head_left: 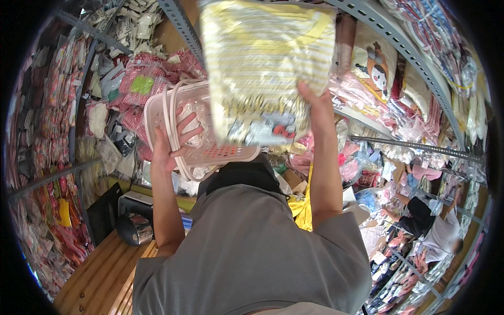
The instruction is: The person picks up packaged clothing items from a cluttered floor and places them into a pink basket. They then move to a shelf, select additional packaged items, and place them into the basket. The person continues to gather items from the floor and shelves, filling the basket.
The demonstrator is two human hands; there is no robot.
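Observation:
My right hand grips the lower right edge of a flat clear-bagged package, its thumb over the front. Inside the plastic shows folded yellow-and-white striped fabric with a grey and red print along its lower part. My left hand holds a pale pink plastic basket by its handle side, fingers spread against it and the handles crossing at the hand. The basket has perforated walls, and some clear plastic wrapping appears within. The package hides the basket's right part.
Metal shelving packed with bagged textiles surrounds me. Red-checked bundles lie beyond the basket. A slatted wooden bench with a dark rounded object stands at lower left. Another person is at the shelves on the right.

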